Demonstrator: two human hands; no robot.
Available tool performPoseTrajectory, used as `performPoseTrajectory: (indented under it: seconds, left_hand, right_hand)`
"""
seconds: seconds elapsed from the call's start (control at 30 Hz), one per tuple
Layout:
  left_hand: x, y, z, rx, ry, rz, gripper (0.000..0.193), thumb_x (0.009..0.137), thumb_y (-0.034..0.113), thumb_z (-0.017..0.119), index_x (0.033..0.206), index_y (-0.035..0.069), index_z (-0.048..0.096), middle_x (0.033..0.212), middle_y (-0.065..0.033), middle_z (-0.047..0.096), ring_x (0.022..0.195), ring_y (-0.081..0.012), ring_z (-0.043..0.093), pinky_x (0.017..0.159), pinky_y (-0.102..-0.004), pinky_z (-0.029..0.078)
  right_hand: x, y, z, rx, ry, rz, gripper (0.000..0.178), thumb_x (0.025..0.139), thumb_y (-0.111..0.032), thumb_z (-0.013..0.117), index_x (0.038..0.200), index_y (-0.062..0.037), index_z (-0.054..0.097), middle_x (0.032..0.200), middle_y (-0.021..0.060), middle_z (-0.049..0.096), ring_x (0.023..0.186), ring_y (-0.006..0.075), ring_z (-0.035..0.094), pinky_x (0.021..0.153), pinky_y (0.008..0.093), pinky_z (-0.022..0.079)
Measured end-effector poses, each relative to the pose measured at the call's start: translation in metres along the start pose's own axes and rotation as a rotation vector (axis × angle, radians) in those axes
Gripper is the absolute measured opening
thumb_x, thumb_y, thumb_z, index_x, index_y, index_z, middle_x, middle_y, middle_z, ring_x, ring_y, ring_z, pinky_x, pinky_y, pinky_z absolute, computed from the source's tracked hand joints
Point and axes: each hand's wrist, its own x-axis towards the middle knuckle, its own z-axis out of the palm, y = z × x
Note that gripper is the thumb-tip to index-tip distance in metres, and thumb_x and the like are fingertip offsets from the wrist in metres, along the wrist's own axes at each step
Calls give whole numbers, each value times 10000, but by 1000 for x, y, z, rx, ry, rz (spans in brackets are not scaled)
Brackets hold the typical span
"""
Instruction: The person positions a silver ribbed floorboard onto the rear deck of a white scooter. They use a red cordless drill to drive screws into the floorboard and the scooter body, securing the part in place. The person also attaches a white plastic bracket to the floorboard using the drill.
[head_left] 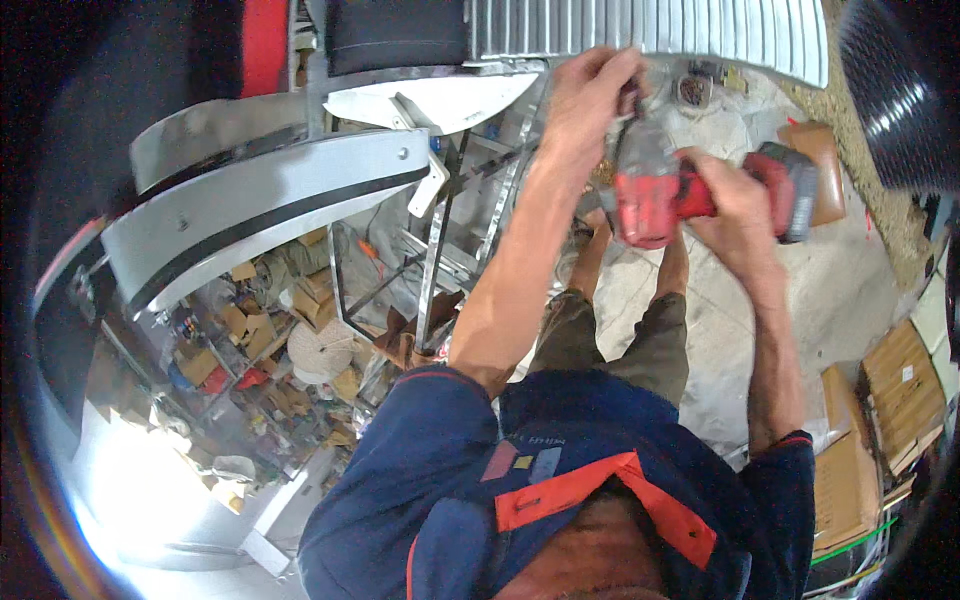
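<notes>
Cordless drill [665, 195], one: red and grey body with a dark battery pack at its right end. It sits at the far right of your view, raised above the concrete floor [850, 290], its nose pointing left and up.

Your right hand [735, 205], one: fingers wrapped closed around the drill's red grip, between the body and the battery.

Your left hand [590, 95], one: raised at the drill's front end, fingers pinched narrow around the chuck or a bit there; which of the two is too blurred to tell. It sits just below the ribbed white panel [650, 25] that runs along the far edge.

Curved metal guards [270, 195], two: grey sheet pieces with dark edging, stacked one beyond the other at far left, each bending down toward the left.

Stepladder [450, 230], one: silver metal, standing between the guards and your left forearm, seen from above.

Cardboard boxes [880, 420], at least three: flat brown stacks at the near right edge. One more brown box [825, 165] lies on the floor just beyond the drill's battery.

Cluttered shelving [260, 350], one run: at left below the guards, holding small cartons and a pale spool; the count of items is not readable.

Your clothing: navy top with red trim, olive shorts, both legs visible below the drill.
</notes>
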Motion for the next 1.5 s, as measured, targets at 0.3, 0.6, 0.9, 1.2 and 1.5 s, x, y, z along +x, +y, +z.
performPoseTrajectory:
  seconds: [0.3,0.6,0.9,1.2,1.5]
  left_hand:
    - [-42,-24,-167,254,162,-155,213,952,239,676,963,33,730,787,3,678,686,-72,564,606,-223,416]
    - [-7,-13,-241,330,178,-75,315,982,286,634,1060,-15,685,857,-38,661,768,-115,604,711,-251,482]
    - [7,-17,-248,298,177,-22,235,963,238,679,970,7,726,796,-29,686,677,-76,540,626,-213,407]
    - [11,-16,-249,249,146,20,220,956,213,689,972,-4,721,807,-43,686,719,-100,591,643,-231,447]
    - [12,-12,-250,295,137,-10,275,985,249,638,1029,-19,680,836,-47,652,745,-127,584,703,-256,480]
  right_hand:
    - [2,-70,182,275,-144,29,598,725,-123,763,1241,18,495,809,207,671,777,412,681,672,506,537]
    - [57,-83,245,189,-163,69,592,756,-129,738,1277,18,499,842,207,674,779,395,681,659,488,534]
    - [71,-76,259,177,-105,77,580,767,-149,751,1268,-9,495,831,196,665,775,394,679,650,490,532]
    - [78,-68,262,169,-122,76,675,704,-88,787,1304,-37,483,879,204,668,799,404,679,662,486,538]
    - [78,-69,266,160,1,19,338,826,-89,642,1129,-19,510,743,179,654,723,388,691,593,498,548]
